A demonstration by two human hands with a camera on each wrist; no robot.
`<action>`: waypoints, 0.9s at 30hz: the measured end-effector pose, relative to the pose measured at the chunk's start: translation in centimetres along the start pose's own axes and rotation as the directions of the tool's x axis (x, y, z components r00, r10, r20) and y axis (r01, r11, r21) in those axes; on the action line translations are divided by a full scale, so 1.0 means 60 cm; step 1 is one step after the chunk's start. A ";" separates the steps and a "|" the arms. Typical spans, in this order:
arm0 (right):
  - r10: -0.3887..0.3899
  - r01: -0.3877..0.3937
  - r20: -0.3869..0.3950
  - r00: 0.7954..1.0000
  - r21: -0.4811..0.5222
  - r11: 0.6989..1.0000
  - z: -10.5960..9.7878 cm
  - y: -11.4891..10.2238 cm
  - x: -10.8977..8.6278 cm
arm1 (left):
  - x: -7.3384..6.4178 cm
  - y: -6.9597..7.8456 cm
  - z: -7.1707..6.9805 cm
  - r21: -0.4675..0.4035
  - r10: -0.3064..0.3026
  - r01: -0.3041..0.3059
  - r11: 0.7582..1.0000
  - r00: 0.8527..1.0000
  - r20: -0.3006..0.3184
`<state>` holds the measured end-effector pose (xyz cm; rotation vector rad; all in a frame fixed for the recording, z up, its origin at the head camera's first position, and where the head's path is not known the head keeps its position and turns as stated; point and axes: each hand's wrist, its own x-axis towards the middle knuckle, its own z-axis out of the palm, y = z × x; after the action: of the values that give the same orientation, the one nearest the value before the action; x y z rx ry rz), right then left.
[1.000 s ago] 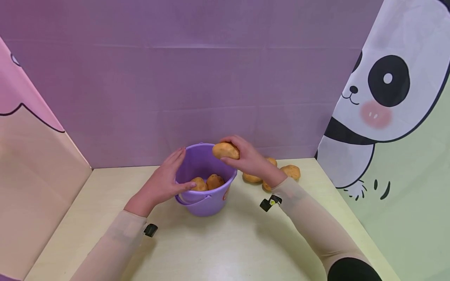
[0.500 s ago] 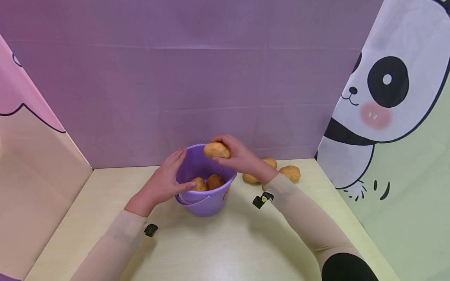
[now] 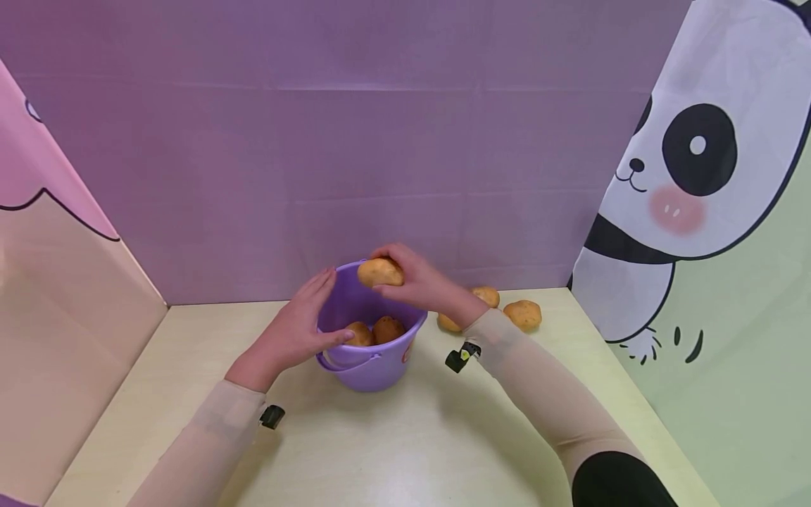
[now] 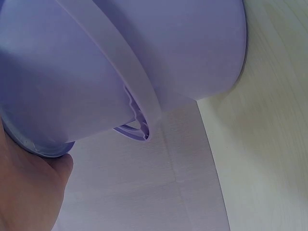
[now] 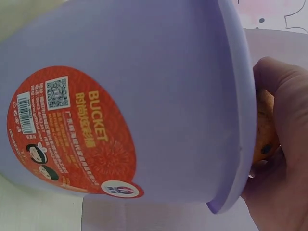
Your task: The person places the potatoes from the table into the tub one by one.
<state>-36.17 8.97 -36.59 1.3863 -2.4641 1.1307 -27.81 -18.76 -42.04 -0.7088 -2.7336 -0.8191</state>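
A purple bucket (image 3: 374,370) stands upright on the table, with potatoes (image 3: 388,329) visible at its bottom. My left hand (image 3: 288,331) holds the bucket's left rim, its thumb reaching over the front edge; the left wrist view shows the hand at the rim (image 4: 48,151). Above the bucket's opening, my right hand (image 3: 415,278) grips a potato (image 3: 380,272) between thumb and fingers. In the right wrist view that potato (image 5: 266,127) is partly hidden behind the rim and the hand.
More potatoes (image 3: 523,315) lie on the table (image 3: 380,451) to the right of the bucket, partly covered by my right forearm. A purple backdrop (image 3: 380,141) rises right behind the bucket. A panda-printed panel (image 3: 697,296) borders the right side.
My right hand has moved left with the potato, from the bucket's right rim to over its opening. The left hand and the bucket have stayed put.
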 end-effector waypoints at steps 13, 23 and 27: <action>0.010 -0.010 0.019 1.000 0.008 1.000 0.015 0.015 0.021 | -0.003 -0.002 0.000 -0.004 0.009 -0.009 1.000 1.000 -0.001; 0.003 -0.002 0.037 0.999 -0.023 1.000 0.024 0.012 0.029 | -0.004 0.003 -0.001 -0.008 0.012 -0.012 1.000 1.000 -0.008; 0.015 -0.012 0.051 0.999 -0.052 0.999 0.023 0.008 0.032 | -0.005 0.005 -0.002 -0.006 0.015 -0.015 1.000 1.000 -0.012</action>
<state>-37.29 6.88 -37.06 1.4036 -2.5227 1.0383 -27.36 -18.74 -41.88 -0.7216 -2.7132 -0.8256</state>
